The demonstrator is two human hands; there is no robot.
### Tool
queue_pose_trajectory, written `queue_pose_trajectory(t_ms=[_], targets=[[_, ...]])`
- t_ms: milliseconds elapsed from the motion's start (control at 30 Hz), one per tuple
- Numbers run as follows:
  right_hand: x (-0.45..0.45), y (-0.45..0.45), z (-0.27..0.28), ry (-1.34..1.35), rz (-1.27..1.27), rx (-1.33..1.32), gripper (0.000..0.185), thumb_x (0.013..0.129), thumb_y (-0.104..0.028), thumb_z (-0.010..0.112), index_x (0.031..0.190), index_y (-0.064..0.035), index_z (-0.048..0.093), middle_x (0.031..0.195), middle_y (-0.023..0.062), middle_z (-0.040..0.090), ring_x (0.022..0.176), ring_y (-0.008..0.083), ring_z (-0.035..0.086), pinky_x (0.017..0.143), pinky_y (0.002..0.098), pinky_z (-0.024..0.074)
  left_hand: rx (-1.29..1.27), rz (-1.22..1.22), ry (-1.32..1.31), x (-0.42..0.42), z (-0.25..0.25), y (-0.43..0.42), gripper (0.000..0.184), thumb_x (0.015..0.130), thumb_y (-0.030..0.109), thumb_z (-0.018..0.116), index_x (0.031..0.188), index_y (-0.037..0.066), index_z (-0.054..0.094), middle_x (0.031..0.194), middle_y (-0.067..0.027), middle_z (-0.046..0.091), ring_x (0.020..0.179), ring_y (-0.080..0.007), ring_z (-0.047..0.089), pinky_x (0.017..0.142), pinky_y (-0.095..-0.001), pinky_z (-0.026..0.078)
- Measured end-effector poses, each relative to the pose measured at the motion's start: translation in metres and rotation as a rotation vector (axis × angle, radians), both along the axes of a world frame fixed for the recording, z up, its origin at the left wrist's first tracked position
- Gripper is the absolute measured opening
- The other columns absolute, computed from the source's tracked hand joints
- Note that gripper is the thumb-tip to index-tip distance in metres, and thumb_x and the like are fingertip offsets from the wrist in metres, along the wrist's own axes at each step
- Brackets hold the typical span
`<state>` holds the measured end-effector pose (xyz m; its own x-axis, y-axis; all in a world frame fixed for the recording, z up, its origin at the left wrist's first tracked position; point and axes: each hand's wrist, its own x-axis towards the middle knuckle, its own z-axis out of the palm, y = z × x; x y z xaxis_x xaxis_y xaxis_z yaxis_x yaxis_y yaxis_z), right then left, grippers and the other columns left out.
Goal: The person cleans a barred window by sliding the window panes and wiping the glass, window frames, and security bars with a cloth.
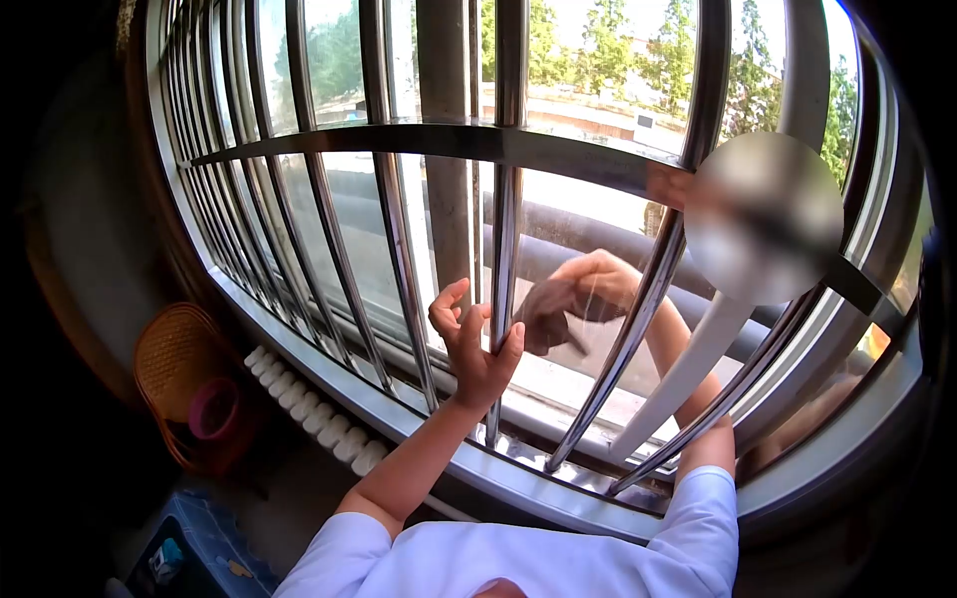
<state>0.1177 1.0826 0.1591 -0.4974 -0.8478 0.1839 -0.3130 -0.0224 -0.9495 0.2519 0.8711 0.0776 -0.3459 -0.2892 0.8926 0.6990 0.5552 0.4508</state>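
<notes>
My left hand [478, 364] is at a shiny metal bar [506, 239] of the window grille. Its thumb crosses the bar's front and the other fingers curl at the left side, so the bar sits between them. My right arm reaches through the grille, between the bars on the right. Beyond them my right hand [603, 284] grips a dark grey cloth [546, 317] close to the window glass [573, 209]. The cloth is bunched and slightly blurred, with its lower end hanging. Some of the right hand's fingers are hidden behind the cloth.
A flat metal crossbar [429, 142] spans the upright bars. Below the sill [329, 361] stands a white radiator [314, 414]. At the lower left are a woven orange-brown chair [179, 344], a pink bowl [213, 409] and a blue box [214, 543]. A round blur hides the right side.
</notes>
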Motion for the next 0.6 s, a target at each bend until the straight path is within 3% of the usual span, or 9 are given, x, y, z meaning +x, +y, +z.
queue_pose_trajectory(t_ms=[67, 100, 200, 267, 367, 433, 467, 533, 600], targets=[[0.032, -0.003, 0.037, -0.115, -0.148, -0.399, 0.031, 0.083, -0.006, 0.062, 0.111, 0.0052, 0.067, 0.101, 0.0154, 0.069, 0.092, 0.0214, 0.065, 0.083, 0.0329, 0.0526, -0.088, 0.072, 0.006, -0.002, -0.002, -0.002, 0.031, 0.076, 0.027, 0.071, 0.091, 0.007, 0.054, 0.128, -0.0194, 0.036, 0.122, -0.0349, 0.037, 0.095, -0.0539, 0.032], [0.028, 0.000, 0.035, -0.132, -0.174, -0.402, 0.031, 0.083, -0.006, 0.062, 0.111, 0.0052, 0.067, 0.101, 0.0154, 0.069, 0.092, 0.0214, 0.065, 0.083, 0.0329, 0.0526, -0.111, 0.095, -0.008, 0.000, -0.001, -0.002, 0.031, 0.075, 0.026, 0.072, 0.089, 0.006, 0.053, 0.128, -0.0191, 0.036, 0.122, -0.0352, 0.037, 0.095, -0.0548, 0.032], [0.006, 0.015, 0.014, 0.267, 0.281, -0.445, 0.025, 0.086, -0.008, 0.061, 0.106, 0.0046, 0.068, 0.096, 0.0119, 0.069, 0.089, 0.0199, 0.064, 0.081, 0.0315, 0.0532, -0.090, 0.058, -0.001, 0.001, 0.002, -0.001, 0.029, 0.076, 0.023, 0.072, 0.089, 0.006, 0.052, 0.128, -0.0186, 0.036, 0.123, -0.0346, 0.037, 0.095, -0.0546, 0.032], [0.001, 0.035, -0.010, 0.128, 0.405, 0.009, 0.036, 0.083, -0.028, 0.073, 0.099, 0.0042, 0.072, 0.094, 0.0163, 0.070, 0.084, 0.0230, 0.066, 0.079, 0.0307, 0.0522, -0.032, -0.032, 0.021, -0.006, -0.005, -0.002, 0.026, 0.077, 0.024, 0.071, 0.089, 0.008, 0.054, 0.129, -0.0182, 0.036, 0.123, -0.0327, 0.036, 0.095, -0.0533, 0.031], [-0.002, 0.062, -0.062, 0.179, 0.111, 0.304, 0.021, 0.085, -0.017, 0.068, 0.090, 0.0024, 0.073, 0.086, 0.0120, 0.070, 0.081, 0.0197, 0.066, 0.073, 0.0279, 0.0524, -0.070, -0.049, 0.022, -0.007, -0.008, -0.004, 0.023, 0.079, 0.026, 0.070, 0.089, 0.011, 0.056, 0.130, -0.0172, 0.035, 0.123, -0.0300, 0.035, 0.095, -0.0517, 0.029], [0.016, 0.085, -0.068, -0.062, -0.157, 0.007, 0.016, 0.088, -0.011, 0.061, 0.087, 0.0007, 0.070, 0.084, 0.0105, 0.069, 0.080, 0.0174, 0.066, 0.072, 0.0266, 0.0526, -0.062, -0.073, 0.040, -0.012, -0.009, -0.004, 0.024, 0.079, 0.027, 0.070, 0.090, 0.011, 0.056, 0.130, -0.0171, 0.035, 0.123, -0.0299, 0.035, 0.094, -0.0517, 0.029], [0.032, 0.092, -0.063, -0.152, -0.272, -0.163, 0.015, 0.090, -0.009, 0.057, 0.085, -0.0001, 0.069, 0.083, 0.0097, 0.069, 0.079, 0.0163, 0.066, 0.072, 0.0259, 0.0527, -0.096, -0.043, 0.040, -0.008, -0.007, -0.005, 0.030, 0.081, 0.025, 0.069, 0.100, 0.010, 0.052, 0.130, -0.0166, 0.034, 0.122, -0.0279, 0.036, 0.098, -0.0497, 0.029], [0.053, 0.108, -0.066, -0.200, -0.470, -0.445, 0.015, 0.091, -0.008, 0.057, 0.085, -0.0004, 0.068, 0.083, 0.0095, 0.068, 0.079, 0.0162, 0.066, 0.072, 0.0259, 0.0528, -0.164, 0.016, 0.043, 0.000, -0.003, -0.005, 0.043, 0.085, 0.022, 0.067, 0.119, 0.008, 0.044, 0.131, -0.0157, 0.033, 0.122, -0.0238, 0.037, 0.105, -0.0457, 0.027], [0.078, 0.126, -0.077, -0.131, -0.670, -0.668, 0.015, 0.091, -0.008, 0.056, 0.086, -0.0007, 0.067, 0.083, 0.0093, 0.068, 0.079, 0.0160, 0.066, 0.072, 0.0259, 0.0529, -0.099, -0.003, 0.063, 0.000, -0.003, -0.003, 0.044, 0.084, 0.022, 0.068, 0.117, 0.005, 0.044, 0.131, -0.0153, 0.031, 0.127, -0.0258, 0.028, 0.107, -0.0459, 0.025]])
